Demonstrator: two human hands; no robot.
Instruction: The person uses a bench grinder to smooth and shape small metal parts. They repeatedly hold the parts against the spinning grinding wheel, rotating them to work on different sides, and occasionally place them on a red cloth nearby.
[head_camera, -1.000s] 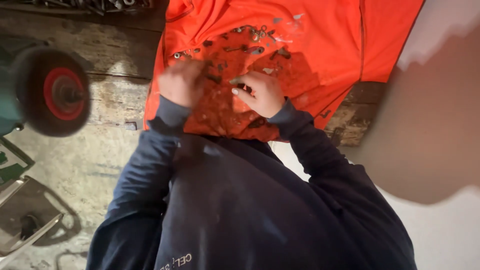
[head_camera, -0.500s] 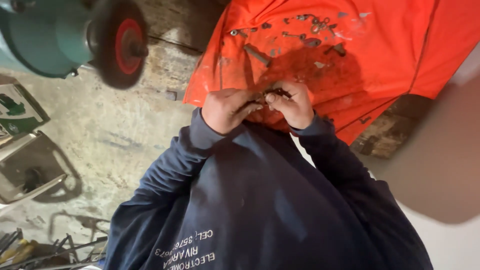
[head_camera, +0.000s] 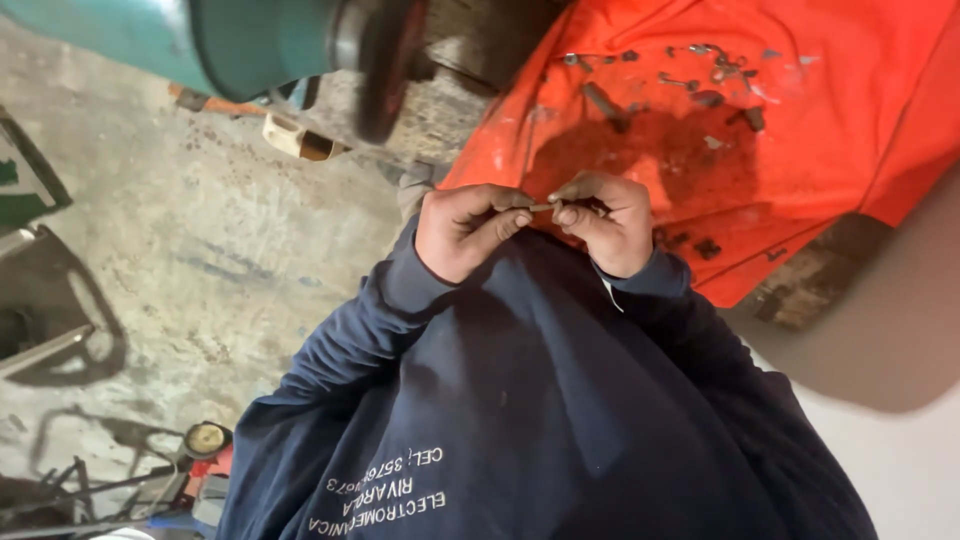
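Observation:
My left hand (head_camera: 465, 230) and my right hand (head_camera: 605, 220) are close to my chest, fingertips pinched together on one small, thin metal piece (head_camera: 540, 208) held between them. Both come out of dark blue sleeves. Just beyond them lies an orange cloth (head_camera: 830, 130) spread over a low surface. Several small bolts and metal bits (head_camera: 605, 103) are scattered on it, none touched by either hand.
A teal machine with a dark round wheel (head_camera: 385, 60) stands at the upper left over the stained concrete floor (head_camera: 180, 250). A worn wooden edge (head_camera: 810, 280) shows under the cloth. Tools and a round-topped can (head_camera: 205, 440) lie at the lower left.
Both hands left the scattered parts on the orange cloth and drew back toward my chest, now pinching a small metal piece. The view swung so the cloth sits further right.

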